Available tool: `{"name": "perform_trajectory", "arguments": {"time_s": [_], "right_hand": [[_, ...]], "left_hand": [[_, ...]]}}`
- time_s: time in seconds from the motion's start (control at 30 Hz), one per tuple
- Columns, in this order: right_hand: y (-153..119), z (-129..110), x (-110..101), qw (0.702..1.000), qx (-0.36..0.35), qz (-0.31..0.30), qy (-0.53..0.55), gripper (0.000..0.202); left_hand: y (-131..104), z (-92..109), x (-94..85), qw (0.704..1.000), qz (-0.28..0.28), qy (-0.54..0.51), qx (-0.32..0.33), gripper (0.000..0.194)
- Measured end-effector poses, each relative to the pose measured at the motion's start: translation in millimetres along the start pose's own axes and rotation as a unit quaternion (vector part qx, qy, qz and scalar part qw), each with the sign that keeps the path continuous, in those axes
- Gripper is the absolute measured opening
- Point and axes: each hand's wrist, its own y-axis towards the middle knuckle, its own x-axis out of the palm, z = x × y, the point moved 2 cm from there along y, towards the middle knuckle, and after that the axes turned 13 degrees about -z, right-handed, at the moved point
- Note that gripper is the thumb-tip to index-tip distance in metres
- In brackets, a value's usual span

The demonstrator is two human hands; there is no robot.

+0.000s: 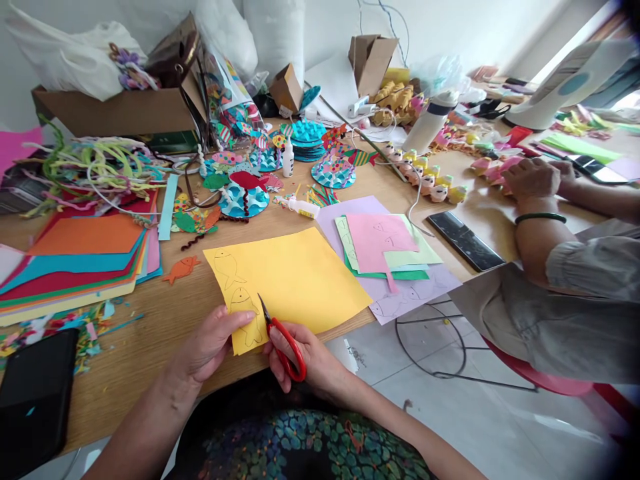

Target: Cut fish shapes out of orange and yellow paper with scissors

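My left hand [215,339] pinches the near left corner of a sheet of yellow paper [295,277], thumb on top. Two fish outlines are drawn in dark line along the sheet's left side; the thumb lies over the nearer one. My right hand [300,353] grips red-handled scissors [289,352], blades pointing up and away across the paper beside the nearer fish. Part of the sheet's near edge is hidden by this hand. An orange paper fish [181,269] lies on the table left of the yellow sheet.
Stacked colored paper [85,237] and a black phone [39,387] are at left. Pink and green sheets [380,240] lie on purple paper at right, near another phone [466,240]. Glue bottles [289,159] and paper fish crafts [244,198] stand behind. Another person's hand [533,179] is at far right.
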Motion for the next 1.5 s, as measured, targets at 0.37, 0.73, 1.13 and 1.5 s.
{"name": "perform_trajectory", "arguments": {"time_s": [0.37, 0.73, 1.13, 1.5], "right_hand": [[-1, -9, 5, 0.999, -0.016, -0.008, -0.042, 0.055], [4, -4, 5, 0.999, -0.039, -0.010, -0.010, 0.053], [7, 2, 4, 1.000, 0.001, 0.011, -0.002, 0.049], [2, -1, 7, 0.998, 0.039, 0.024, -0.053, 0.053]], "left_hand": [[-2, 0, 0.7, 1.000, -0.009, 0.000, -0.015, 0.028], [-4, -2, 10.5, 0.994, -0.100, -0.014, -0.029, 0.033], [-5, -11, 4.5, 0.997, -0.070, -0.004, -0.009, 0.032], [-2, 10, -4.4, 0.995, 0.094, -0.001, 0.040, 0.044]]}}
